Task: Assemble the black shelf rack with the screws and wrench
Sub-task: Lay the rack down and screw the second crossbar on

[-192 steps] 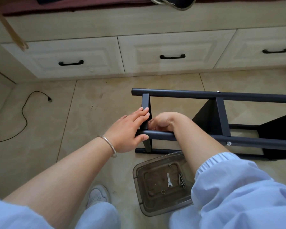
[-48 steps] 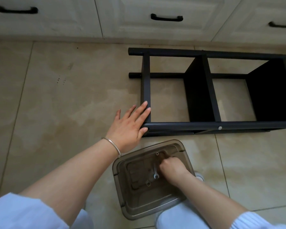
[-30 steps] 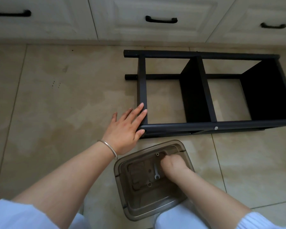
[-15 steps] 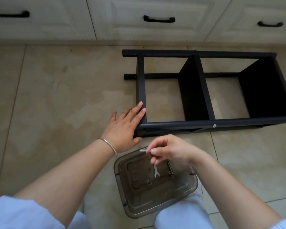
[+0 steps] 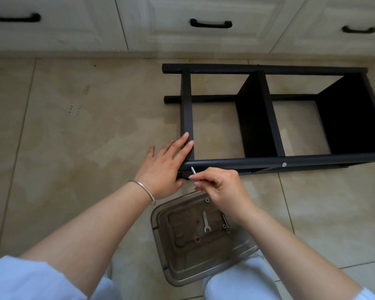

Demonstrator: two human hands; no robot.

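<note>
- Left hand (image 5: 161, 167) lies flat on the rack (image 5: 268, 158), fingers straight, likely steadying its corner.
- Right hand (image 5: 220, 187) pinches a screw (image 5: 193, 170), tip at the rail just above.
- Wrench (image 5: 205, 221) waits in the tray (image 5: 160, 226) below the pinch.

You are in a home: cream panelled drawers (image 5: 204, 20) with black handles (image 5: 211, 23), beige tiled floor (image 5: 85, 126).

Soft even daylight, wide-angle edge bowing
</note>
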